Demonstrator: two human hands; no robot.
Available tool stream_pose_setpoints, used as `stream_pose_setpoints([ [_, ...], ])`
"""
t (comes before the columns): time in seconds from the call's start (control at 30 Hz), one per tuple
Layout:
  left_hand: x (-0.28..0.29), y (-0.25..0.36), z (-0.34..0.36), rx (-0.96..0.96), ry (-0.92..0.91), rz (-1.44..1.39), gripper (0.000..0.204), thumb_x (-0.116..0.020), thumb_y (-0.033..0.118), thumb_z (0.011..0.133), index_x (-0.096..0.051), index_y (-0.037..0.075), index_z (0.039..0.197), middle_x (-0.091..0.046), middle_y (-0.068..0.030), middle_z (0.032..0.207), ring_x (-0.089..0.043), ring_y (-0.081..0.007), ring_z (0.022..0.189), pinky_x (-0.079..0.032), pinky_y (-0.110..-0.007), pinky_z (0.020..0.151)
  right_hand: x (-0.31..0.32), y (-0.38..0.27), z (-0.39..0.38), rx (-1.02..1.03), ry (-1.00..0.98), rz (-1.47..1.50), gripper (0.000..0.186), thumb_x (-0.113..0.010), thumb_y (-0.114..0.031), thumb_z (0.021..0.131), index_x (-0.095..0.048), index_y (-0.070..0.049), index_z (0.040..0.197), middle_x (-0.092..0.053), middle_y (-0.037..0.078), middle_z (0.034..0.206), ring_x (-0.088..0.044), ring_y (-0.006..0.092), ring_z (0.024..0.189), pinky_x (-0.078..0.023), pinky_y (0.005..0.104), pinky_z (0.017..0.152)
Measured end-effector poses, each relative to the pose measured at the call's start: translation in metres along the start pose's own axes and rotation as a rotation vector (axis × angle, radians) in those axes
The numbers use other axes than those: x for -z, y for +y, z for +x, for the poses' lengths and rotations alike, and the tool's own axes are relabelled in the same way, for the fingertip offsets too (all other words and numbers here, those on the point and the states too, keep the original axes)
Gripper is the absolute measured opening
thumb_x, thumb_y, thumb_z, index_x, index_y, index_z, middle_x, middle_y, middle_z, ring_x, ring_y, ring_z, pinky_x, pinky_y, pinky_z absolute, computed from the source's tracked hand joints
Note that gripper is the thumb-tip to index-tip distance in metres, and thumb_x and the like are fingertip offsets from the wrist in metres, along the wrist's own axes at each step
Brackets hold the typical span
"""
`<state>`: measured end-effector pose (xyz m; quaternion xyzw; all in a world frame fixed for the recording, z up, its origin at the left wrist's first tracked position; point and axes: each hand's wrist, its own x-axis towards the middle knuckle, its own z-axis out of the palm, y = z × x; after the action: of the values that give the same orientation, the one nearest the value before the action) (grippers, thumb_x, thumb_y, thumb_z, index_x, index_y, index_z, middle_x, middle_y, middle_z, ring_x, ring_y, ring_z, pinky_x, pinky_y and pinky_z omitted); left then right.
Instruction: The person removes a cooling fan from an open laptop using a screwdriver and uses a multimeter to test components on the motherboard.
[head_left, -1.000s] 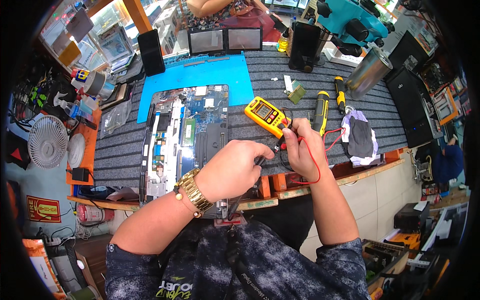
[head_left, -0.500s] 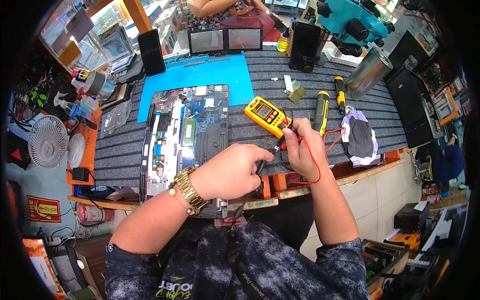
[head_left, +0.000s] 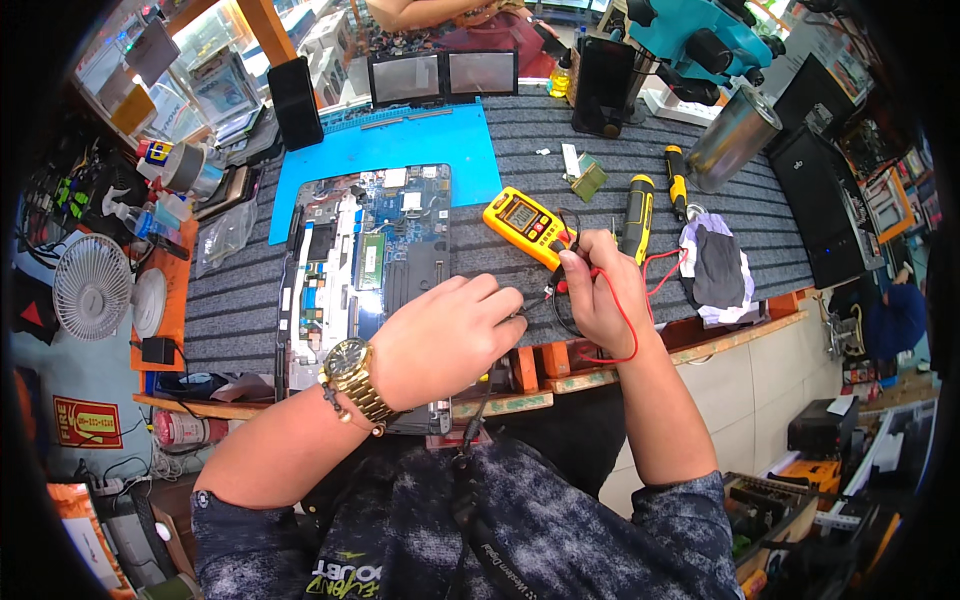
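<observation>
My left hand (head_left: 445,335), a gold watch on its wrist, is over the right front corner of an opened laptop base (head_left: 400,270) with its circuit board bare. Its fingers are curled with the palm down; whatever they hold is hidden. To the right, my right hand (head_left: 603,295) is closed on multimeter test leads, and a red lead (head_left: 632,325) loops over its wrist side. Just beyond those fingers lies a yellow multimeter (head_left: 525,228) with a lit display. A green memory module (head_left: 370,262) sits in the laptop base.
A blue mat (head_left: 400,145) lies behind the laptop. Yellow-black screwdrivers (head_left: 638,218), a cloth (head_left: 718,265), a metal cylinder (head_left: 735,138) and a teal microscope (head_left: 705,40) stand or lie right. A phone (head_left: 294,103) leans at the back left; a fan (head_left: 92,287) is far left.
My left hand has drawn back left from near the right hand, its pointing index finger now curled in and the palm turned down. The right hand stays with the leads.
</observation>
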<state>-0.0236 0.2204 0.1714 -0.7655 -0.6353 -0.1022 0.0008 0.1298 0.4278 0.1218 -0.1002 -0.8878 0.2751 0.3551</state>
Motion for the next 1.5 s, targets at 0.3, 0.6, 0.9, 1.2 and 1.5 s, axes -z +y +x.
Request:
stream_pose_setpoints([
  [0.3,-0.02,0.006,-0.005,0.011,0.136,-0.049,0.045,-0.088,0.02,0.081,-0.078,0.003,0.122,-0.071,-0.0055,0.114,-0.068,-0.0256,0.109,-0.055,-0.04,0.102,0.001,-0.002,0.001,0.0,-0.004,0.01,0.015,-0.073,-0.007,0.108,-0.058,-0.005,0.11,-0.071,0.018,0.082,-0.074,0.0426,0.072,-0.057,0.0475,0.062],
  [0.6,-0.027,0.024,-0.003,0.037,0.157,-0.006,0.041,-0.084,0.017,0.08,-0.077,-0.003,0.116,-0.071,-0.0116,0.112,-0.069,-0.0307,0.111,-0.056,-0.045,0.108,-0.001,0.0,0.001,0.028,0.024,0.009,0.015,-0.074,-0.008,0.108,-0.059,-0.005,0.111,-0.071,0.019,0.083,-0.075,0.043,0.073,-0.057,0.048,0.062],
  [0.9,-0.013,0.032,-0.008,-0.009,0.004,0.086,0.037,-0.07,0.013,0.088,-0.077,-0.005,0.119,-0.076,-0.0185,0.131,-0.072,-0.0324,0.123,-0.054,-0.046,0.12,0.0,0.0,0.0,0.015,0.018,0.019,0.015,-0.073,-0.008,0.108,-0.059,-0.005,0.111,-0.071,0.019,0.082,-0.074,0.0437,0.073,-0.057,0.0484,0.062],
  [1.2,-0.008,0.028,-0.008,0.002,-0.013,0.024,0.038,-0.07,0.013,0.088,-0.078,-0.005,0.12,-0.076,-0.0173,0.128,-0.071,-0.0318,0.123,-0.055,-0.043,0.117,0.0,-0.002,0.001,0.021,0.019,0.017,0.015,-0.074,-0.007,0.107,-0.059,-0.005,0.11,-0.071,0.018,0.081,-0.074,0.0428,0.072,-0.057,0.0475,0.062],
  [1.5,-0.008,0.019,-0.003,-0.098,-0.043,0.06,0.031,-0.071,0.013,0.087,-0.075,-0.004,0.112,-0.075,-0.0161,0.122,-0.072,-0.0293,0.115,-0.056,-0.041,0.112,-0.001,-0.001,0.0,0.018,0.017,-0.012,0.015,-0.074,-0.006,0.107,-0.059,-0.005,0.109,-0.069,0.018,0.082,-0.073,0.0425,0.071,-0.056,0.0476,0.061],
])
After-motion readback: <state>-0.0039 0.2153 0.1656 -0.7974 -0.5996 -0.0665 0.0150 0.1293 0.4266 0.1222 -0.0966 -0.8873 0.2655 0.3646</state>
